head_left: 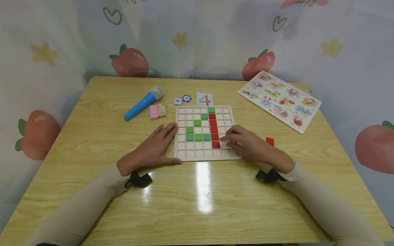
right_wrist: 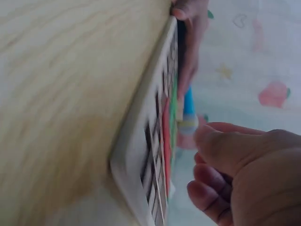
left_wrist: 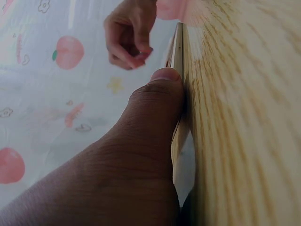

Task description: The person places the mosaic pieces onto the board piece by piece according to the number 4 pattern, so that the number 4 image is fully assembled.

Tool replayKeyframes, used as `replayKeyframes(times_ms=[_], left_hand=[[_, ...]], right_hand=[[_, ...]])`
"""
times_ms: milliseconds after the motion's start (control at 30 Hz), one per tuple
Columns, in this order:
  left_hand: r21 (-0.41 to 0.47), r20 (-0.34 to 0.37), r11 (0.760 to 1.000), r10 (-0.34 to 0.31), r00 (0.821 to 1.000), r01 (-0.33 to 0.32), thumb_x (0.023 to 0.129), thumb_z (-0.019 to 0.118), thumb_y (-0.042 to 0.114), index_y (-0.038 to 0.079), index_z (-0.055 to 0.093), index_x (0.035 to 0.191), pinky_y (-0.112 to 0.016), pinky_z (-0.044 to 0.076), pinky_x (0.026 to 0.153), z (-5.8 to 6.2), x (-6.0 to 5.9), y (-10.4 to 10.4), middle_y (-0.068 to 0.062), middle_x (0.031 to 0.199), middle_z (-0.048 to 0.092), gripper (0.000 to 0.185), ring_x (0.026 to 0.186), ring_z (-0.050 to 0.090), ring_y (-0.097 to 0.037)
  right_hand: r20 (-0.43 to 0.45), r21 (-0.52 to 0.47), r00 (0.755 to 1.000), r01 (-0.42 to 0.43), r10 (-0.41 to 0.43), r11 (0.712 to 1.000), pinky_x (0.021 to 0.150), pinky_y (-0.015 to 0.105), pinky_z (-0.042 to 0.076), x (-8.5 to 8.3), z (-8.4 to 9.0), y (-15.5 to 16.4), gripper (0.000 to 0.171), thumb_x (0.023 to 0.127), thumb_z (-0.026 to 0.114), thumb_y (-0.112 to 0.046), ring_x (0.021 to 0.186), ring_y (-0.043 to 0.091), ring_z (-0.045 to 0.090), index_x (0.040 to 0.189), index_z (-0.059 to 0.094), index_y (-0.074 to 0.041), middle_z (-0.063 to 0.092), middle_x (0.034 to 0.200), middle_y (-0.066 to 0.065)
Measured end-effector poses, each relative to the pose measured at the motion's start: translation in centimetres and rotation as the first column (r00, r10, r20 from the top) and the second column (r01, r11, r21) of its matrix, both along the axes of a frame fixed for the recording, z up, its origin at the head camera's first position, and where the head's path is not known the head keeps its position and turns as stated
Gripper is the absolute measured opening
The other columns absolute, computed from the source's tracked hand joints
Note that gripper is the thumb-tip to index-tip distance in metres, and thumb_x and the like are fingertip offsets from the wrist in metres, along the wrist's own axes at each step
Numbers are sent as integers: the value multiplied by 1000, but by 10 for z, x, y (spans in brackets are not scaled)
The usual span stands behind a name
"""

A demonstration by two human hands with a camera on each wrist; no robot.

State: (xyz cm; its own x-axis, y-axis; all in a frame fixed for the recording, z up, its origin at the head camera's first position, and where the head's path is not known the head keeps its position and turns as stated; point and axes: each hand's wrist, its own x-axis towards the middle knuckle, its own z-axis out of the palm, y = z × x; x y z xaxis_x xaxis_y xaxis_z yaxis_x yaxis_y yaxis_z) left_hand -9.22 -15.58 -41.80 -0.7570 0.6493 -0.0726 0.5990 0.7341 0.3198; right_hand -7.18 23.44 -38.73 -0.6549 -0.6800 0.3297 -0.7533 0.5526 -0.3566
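Note:
A pale wooden grid board (head_left: 205, 158) lies in the middle of the table, with several green tiles (head_left: 198, 137) and a column of red tiles (head_left: 213, 125) set in it. My left hand (head_left: 155, 147) lies flat on the table, its thumb (left_wrist: 155, 117) pressed against the board's left edge (left_wrist: 178, 52). My right hand (head_left: 243, 145) hovers over the board's lower right part beside the lowest red tile (head_left: 216, 145). Its fingers (right_wrist: 207, 188) are curled, thumb and forefinger tips close together. No tile shows between them. One loose red tile (head_left: 270, 141) lies on the table behind that hand.
Behind the board lie a blue toy microphone (head_left: 143, 102), a pink eraser (head_left: 153, 112), a small orange block (head_left: 161, 110), two chips (head_left: 181, 100) and a pattern card (head_left: 204, 98). An animal puzzle board (head_left: 278, 100) lies at the back right. Printed curtains close in the table.

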Motion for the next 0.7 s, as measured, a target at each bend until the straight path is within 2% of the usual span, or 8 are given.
replayKeyframes(times_ms=[100, 167, 233, 333, 433, 533, 700], left_hand=[[-4, 7, 1000, 4, 1000, -4, 84, 62, 89, 8, 9, 173, -50, 4, 140, 0, 0, 1, -7, 182, 5, 131, 170, 11, -26], [-3, 3, 1000, 4, 1000, -4, 84, 62, 89, 9, 9, 173, -50, 5, 140, -1, -1, 1, -7, 182, 5, 131, 170, 11, -26], [1, -1, 1000, 2, 1000, -2, 84, 62, 89, 9, 9, 173, -50, 6, 140, -2, -1, 1, -7, 182, 5, 131, 169, 11, -26], [5, -4, 1000, 2, 1000, -2, 84, 61, 90, 9, 9, 173, -50, 6, 140, -2, -1, -1, -7, 182, 5, 131, 169, 12, -27], [7, -5, 1000, 3, 1000, -2, 84, 61, 89, 9, 9, 173, -51, 7, 140, -2, -1, -2, -7, 182, 6, 131, 169, 12, -27], [8, -1, 1000, 3, 1000, -3, 84, 64, 88, 8, 10, 173, -51, 7, 140, -1, -1, -2, -8, 182, 6, 131, 169, 13, -28], [8, 7, 1000, 0, 1000, 0, 84, 64, 87, 9, 9, 173, -51, 6, 140, -1, 0, 0, -8, 182, 6, 130, 169, 12, -28]], right_hand=[[-22, -57, 992, 122, -123, 991, 71, 26, 58, 8, 3, 34, 31, 92, 77, 8, 89, 9, 63, 118, 78, -8, 71, 108, 3], [-30, -81, 975, 218, -221, 973, 71, 21, 55, 15, 3, 60, 31, 92, 76, 9, 87, 3, 63, 118, 77, -7, 73, 104, 1], [-29, -94, 947, 315, -319, 944, 72, 16, 52, 22, 0, 85, 30, 92, 76, 8, 88, -2, 61, 118, 76, -7, 74, 104, 0], [17, -95, 895, 445, -446, 890, 76, 9, 48, 32, -9, 112, 26, 95, 76, 4, 92, -11, 58, 118, 76, -8, 74, 108, 1], [88, -83, 860, 510, -503, 856, 79, 5, 45, 39, -18, 128, 25, 98, 74, -1, 93, -14, 54, 122, 75, -9, 73, 112, 3], [135, -73, 860, 504, -493, 860, 79, 4, 45, 44, -26, 135, 26, 99, 74, -4, 92, -12, 54, 124, 75, -11, 71, 112, 3], [122, -76, 889, 452, -442, 889, 72, 10, 46, 50, -34, 137, 30, 94, 81, -4, 86, -4, 54, 121, 75, -15, 67, 104, -1]])
